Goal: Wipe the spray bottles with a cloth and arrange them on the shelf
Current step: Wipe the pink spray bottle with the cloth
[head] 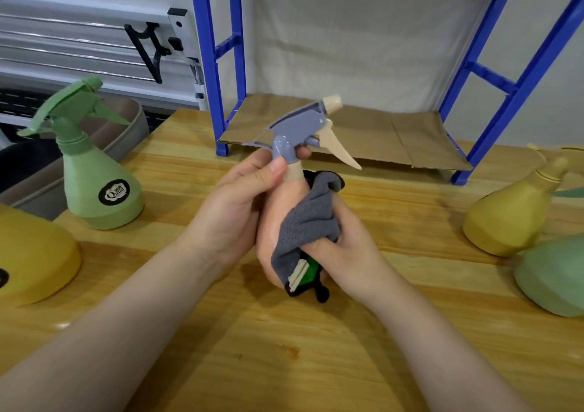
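A person's left hand [240,209] curls around the neck of a peach-coloured plastic spray bottle with a grey trigger head and cream nozzle [300,133], thumb pressed just beneath the head, holding it tilted above a varnished pine worktop [284,364]. The right hand [335,241] has its fingers [319,247] closed on a bunched grey microfibre cloth with black edging and a green tag [309,218], pressed against the bottle's rounded, smooth body. On the worktop to the left, a matte green pear-shaped plastic spray bottle with a black oval label [98,187] stands upright; a glossy yellow rounded bottle [34,256] lies at the left edge. At right, a mustard-yellow bottle [508,212] and a pale green bottle [553,275] lie tilted, touching. Behind stands a blue metal shelf frame with a flat brown cardboard-lined bottom tier [363,133]. A grey plastic tub [126,120] sits behind the green bottle.
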The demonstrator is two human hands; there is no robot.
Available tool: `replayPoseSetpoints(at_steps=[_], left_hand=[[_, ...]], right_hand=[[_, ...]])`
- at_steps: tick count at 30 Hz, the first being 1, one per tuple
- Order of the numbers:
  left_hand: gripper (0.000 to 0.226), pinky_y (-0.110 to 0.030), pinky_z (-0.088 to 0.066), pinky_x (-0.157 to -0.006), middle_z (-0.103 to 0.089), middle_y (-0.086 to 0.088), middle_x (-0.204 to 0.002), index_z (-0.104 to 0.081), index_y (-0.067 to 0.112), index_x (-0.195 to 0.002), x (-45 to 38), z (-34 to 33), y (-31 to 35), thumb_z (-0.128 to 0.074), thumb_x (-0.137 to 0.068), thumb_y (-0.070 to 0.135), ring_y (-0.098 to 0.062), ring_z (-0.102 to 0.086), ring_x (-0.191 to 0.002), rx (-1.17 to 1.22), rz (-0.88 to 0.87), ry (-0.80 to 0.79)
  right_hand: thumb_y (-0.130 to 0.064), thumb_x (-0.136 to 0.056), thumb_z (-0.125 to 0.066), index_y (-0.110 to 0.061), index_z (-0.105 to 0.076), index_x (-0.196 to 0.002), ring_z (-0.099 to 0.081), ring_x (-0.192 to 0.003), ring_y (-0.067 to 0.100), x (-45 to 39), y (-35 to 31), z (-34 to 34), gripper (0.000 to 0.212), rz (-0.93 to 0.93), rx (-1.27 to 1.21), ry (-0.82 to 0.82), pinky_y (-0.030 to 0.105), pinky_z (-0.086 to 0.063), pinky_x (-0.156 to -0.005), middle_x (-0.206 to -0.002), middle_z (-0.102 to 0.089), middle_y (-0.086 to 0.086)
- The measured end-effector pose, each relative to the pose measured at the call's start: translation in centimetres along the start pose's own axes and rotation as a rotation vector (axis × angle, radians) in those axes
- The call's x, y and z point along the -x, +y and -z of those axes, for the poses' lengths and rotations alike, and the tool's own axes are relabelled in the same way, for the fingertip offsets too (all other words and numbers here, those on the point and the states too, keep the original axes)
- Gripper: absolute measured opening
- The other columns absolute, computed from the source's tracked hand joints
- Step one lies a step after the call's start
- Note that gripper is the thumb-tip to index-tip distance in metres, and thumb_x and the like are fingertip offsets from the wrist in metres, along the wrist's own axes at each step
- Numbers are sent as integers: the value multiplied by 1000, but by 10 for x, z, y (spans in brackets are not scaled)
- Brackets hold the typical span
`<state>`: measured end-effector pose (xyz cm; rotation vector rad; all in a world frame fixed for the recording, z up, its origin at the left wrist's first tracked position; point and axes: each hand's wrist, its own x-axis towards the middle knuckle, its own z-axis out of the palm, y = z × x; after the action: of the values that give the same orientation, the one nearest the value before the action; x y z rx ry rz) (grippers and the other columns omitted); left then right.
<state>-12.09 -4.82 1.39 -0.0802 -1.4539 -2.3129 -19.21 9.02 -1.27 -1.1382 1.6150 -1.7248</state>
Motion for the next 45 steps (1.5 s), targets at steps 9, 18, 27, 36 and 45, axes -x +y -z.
replayPoseSetpoints(at_steps=[9, 18, 27, 36, 45], left_hand=[[24, -49, -30, -116, -71, 4, -95, -72, 14, -95, -3, 12, 9, -54, -82, 23, -25, -56, -121, 172, -205, 130], [19, -45, -33, -114, -68, -1, -96, -61, 16, -85, -5, 17, 13, -53, -84, 33, -26, -57, -116, 252, -287, 208], [27, -33, -47, -96, -65, 3, -71, -65, 22, -85, -1, 10, 14, -67, -76, 48, -19, -64, -96, 100, -346, 194], [33, -44, -42, -104, -64, -1, -72, -65, 16, -90, -5, 19, 13, -69, -79, 46, -25, -62, -94, 78, -295, 113], [38, -48, -42, -103, -64, -3, -74, -61, 15, -90, -8, 24, 6, -74, -75, 48, -27, -63, -94, -34, -292, 150]], right_hand=[[-26, -73, -71, -21, -41, -116, -57, -81, -14, 3, -3, -10, 52, -26, -67, -66, 8, -44, -75, -82, -59, -34], [-38, -84, -68, -35, -50, -105, -59, -87, -17, 8, -9, -16, 28, -101, -73, -5, 9, -46, -79, -92, -65, -24], [-48, -69, -66, -15, -65, -122, -61, -120, 22, 4, -19, -12, 63, -635, -711, 39, 36, -46, -104, -126, -66, 10], [-37, -69, -62, -7, -68, -102, -66, -86, 20, 5, -24, -1, 45, -683, -630, -6, 34, -54, -87, -93, -70, 11], [-31, -94, -61, -21, -70, -92, -72, -88, 14, 2, -24, 2, 14, -510, -255, 260, 34, -57, -81, -88, -77, 1]])
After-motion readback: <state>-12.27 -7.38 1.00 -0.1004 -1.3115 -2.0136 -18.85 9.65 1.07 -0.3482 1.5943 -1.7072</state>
